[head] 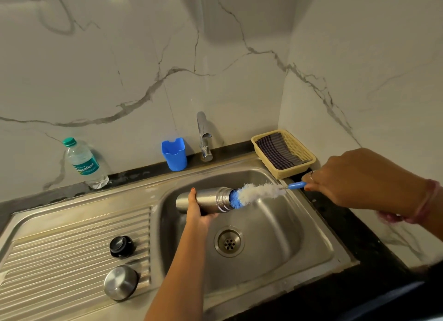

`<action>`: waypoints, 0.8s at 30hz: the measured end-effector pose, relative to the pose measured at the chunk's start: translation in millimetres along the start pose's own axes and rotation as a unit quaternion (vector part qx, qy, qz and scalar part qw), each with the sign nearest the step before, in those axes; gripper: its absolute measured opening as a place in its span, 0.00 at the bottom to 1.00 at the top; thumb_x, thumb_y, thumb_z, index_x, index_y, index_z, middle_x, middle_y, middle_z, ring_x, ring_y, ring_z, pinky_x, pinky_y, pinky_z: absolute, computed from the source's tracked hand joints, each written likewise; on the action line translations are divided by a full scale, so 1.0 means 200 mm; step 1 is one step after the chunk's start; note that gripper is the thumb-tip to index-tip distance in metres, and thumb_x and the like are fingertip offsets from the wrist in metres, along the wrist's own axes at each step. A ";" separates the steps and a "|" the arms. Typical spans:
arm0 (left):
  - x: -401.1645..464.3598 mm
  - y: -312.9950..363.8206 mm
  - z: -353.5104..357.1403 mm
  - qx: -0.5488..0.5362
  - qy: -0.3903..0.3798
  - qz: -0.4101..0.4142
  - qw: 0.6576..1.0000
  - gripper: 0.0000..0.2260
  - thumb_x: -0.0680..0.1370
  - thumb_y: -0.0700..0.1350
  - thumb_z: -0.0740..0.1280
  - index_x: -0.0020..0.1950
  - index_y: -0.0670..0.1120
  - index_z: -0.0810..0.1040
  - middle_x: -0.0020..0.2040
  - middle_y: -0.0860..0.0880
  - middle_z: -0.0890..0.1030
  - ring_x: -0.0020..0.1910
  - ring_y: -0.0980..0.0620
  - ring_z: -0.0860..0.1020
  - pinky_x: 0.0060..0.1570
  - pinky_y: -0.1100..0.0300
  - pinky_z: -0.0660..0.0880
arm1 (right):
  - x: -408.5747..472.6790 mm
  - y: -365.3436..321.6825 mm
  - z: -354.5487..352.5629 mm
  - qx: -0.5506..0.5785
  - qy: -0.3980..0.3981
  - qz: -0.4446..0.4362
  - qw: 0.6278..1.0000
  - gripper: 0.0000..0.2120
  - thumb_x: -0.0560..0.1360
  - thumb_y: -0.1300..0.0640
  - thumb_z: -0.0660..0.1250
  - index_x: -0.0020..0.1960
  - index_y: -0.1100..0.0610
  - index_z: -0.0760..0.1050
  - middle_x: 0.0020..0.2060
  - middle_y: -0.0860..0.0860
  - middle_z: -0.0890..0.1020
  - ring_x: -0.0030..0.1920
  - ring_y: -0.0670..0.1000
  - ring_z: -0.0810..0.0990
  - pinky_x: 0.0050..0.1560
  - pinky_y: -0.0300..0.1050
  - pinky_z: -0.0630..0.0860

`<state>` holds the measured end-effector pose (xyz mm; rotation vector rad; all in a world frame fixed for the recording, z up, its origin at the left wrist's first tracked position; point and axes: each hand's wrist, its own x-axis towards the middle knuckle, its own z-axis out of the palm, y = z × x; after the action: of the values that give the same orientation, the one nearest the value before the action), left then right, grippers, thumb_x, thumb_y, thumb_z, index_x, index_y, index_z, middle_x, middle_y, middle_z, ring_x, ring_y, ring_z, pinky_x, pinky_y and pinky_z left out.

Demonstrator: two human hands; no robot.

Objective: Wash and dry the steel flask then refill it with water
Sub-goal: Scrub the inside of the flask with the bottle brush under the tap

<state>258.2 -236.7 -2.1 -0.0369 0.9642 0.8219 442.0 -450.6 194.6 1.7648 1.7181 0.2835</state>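
1. Against the marble wall at far left stands a plastic water bottle with a green cap, on the dark counter behind the sink unit.
2. On the ribbed steel drainboard lie two loose pieces: a black stopper and, nearer the viewer, a round steel cap, close to each other but apart.
3. Behind the basin, a blue plastic holder sits just left of the chrome tap.
4. Over the sink basin, the left hand grips the steel flask, fingers wrapped under its body and thumb on top. The flask lies roughly level, mouth pointing right, held above the basin and the drain.
5. A bottle brush with blue and white bristles has its blue tip at the flask's mouth; most of the bristles are outside.
6. The right hand pinches the brush's blue handle with curled fingers; a ring shows on one finger and bands circle the wrist.
7. In the back right corner, a cream basket holds a folded checked cloth.
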 end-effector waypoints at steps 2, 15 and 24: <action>0.02 -0.01 -0.01 0.013 -0.001 0.002 1.000 0.31 0.76 0.48 0.73 0.74 0.43 0.63 0.62 0.39 0.76 0.65 0.38 0.75 0.66 0.36 0.70 | -0.02 -0.01 -0.01 0.010 -0.008 0.004 1.000 0.18 0.82 0.43 0.42 0.55 0.48 0.69 0.31 0.45 0.64 0.28 0.44 0.64 0.32 0.35 0.62; 0.04 -0.10 -0.05 0.048 0.007 -0.027 0.998 0.24 0.78 0.48 0.71 0.69 0.43 0.66 0.64 0.39 0.76 0.67 0.38 0.74 0.64 0.36 0.69 | -0.06 -0.03 0.00 -0.007 -0.032 -0.025 0.999 0.18 0.83 0.47 0.44 0.61 0.52 0.69 0.31 0.46 0.61 0.28 0.44 0.60 0.28 0.36 0.54; 0.08 -0.12 -0.06 0.064 0.013 -0.018 0.998 0.22 0.77 0.47 0.71 0.66 0.43 0.66 0.51 0.38 0.77 0.53 0.38 0.77 0.56 0.36 0.71 | -0.08 -0.04 0.01 0.030 -0.022 -0.015 0.999 0.17 0.83 0.47 0.45 0.58 0.51 0.70 0.31 0.45 0.63 0.27 0.44 0.61 0.30 0.36 0.59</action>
<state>269.3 -248.7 -28.2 0.0455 1.0357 0.7270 435.3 -466.1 193.3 1.7734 1.7371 0.1798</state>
